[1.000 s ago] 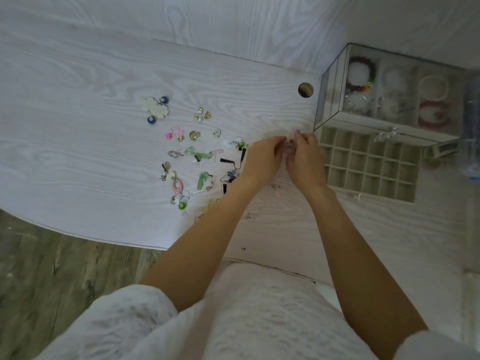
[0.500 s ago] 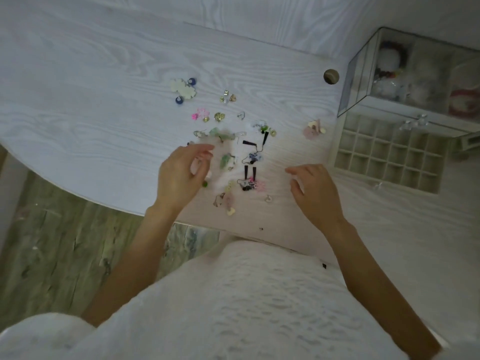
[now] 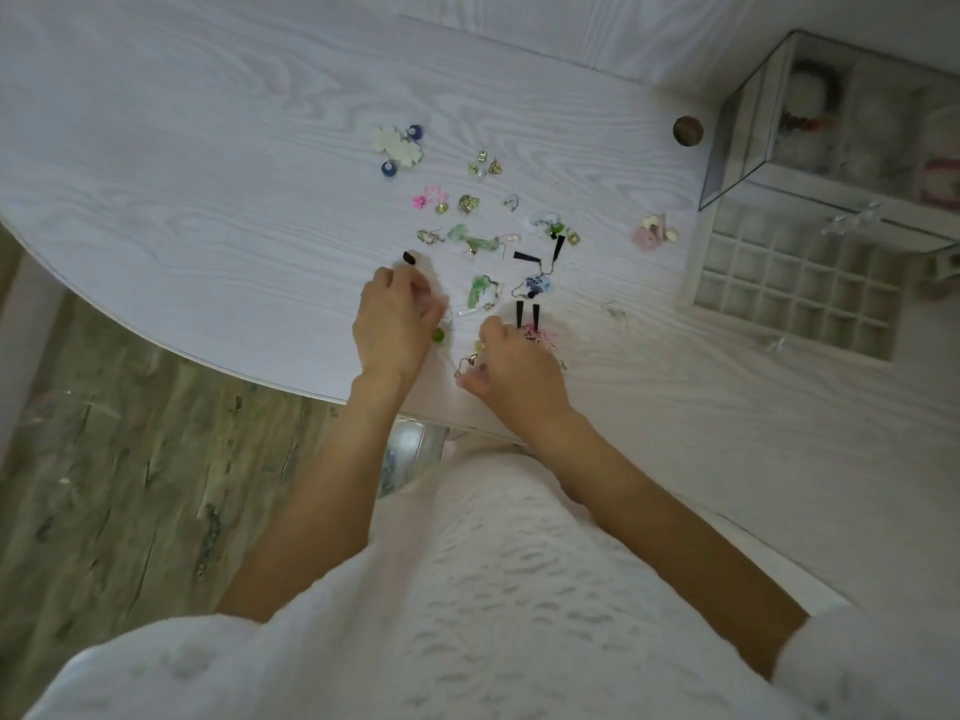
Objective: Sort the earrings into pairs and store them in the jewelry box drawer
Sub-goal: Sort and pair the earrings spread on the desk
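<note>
Sorting barely begun: your white gridded jewelry box drawer (image 3: 795, 283) looks empty, with most of the mixed colourful earrings (image 3: 483, 241) loose left of it.
Your left hand (image 3: 392, 324) curls onto a pale earring near a green bead; your right hand (image 3: 514, 371) pinches a gold-hooked earring (image 3: 467, 363) at the pile's near edge.

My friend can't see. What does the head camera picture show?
Two hands, the left hand and right hand, reach into scattered earrings on a white table. An open jewelry box drawer of little compartments waits at the right.
</note>
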The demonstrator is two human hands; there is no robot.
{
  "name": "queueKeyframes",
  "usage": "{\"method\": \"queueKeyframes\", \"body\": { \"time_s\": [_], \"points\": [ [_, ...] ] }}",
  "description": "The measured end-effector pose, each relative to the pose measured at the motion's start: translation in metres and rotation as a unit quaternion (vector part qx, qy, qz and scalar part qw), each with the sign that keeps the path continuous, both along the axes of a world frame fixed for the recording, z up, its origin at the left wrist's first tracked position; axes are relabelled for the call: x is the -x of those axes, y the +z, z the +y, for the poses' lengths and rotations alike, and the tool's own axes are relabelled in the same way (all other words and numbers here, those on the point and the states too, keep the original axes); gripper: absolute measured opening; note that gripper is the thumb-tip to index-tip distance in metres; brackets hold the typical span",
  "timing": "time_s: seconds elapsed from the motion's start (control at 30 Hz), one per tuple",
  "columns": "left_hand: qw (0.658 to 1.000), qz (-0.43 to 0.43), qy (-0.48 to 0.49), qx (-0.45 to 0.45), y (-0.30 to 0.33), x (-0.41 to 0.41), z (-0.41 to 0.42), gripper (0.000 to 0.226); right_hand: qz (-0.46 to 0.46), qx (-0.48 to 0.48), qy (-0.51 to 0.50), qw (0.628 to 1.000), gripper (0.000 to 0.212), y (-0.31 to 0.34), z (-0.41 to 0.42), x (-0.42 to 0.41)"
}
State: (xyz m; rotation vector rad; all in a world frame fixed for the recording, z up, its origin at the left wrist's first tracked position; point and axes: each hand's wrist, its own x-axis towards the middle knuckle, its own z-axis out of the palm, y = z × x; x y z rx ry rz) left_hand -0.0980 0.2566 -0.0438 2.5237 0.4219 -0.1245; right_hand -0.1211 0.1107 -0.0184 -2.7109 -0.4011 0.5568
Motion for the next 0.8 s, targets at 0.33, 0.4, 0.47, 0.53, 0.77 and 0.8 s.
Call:
{"method": "queueKeyframes", "body": {
  "time_s": [0.33,0.4,0.47,0.53,0.77,0.8],
  "points": [
    [0.993,-0.003,0.002,0.119,0.006,-0.003,0.015,0.018,-0.024,-0.118,-0.096,0.988,0.015,-0.01,-0.02,-0.005],
    [0.992,-0.011,-0.003,0.124,0.01,-0.001,0.018,0.022,-0.023,-0.158,-0.12,0.98,0.013,-0.009,-0.02,-0.003],
    [0.992,-0.01,-0.007,0.126,0.012,0.001,0.022,0.03,-0.026,-0.182,-0.144,0.972,0.016,-0.008,-0.019,-0.001],
    [0.991,-0.009,-0.011,0.132,0.013,0.004,0.026,0.035,-0.022,-0.168,-0.151,0.974,0.024,-0.006,-0.02,0.001],
    [0.97,-0.068,0.003,0.233,0.041,0.014,-0.004,0.024,-0.032,-0.272,-0.233,0.933,0.012,0.009,-0.042,-0.005],
    [0.964,-0.08,-0.006,0.255,0.047,0.011,-0.015,0.024,-0.019,-0.297,-0.27,0.916,0.012,0.013,-0.05,-0.009]
  ]
}}
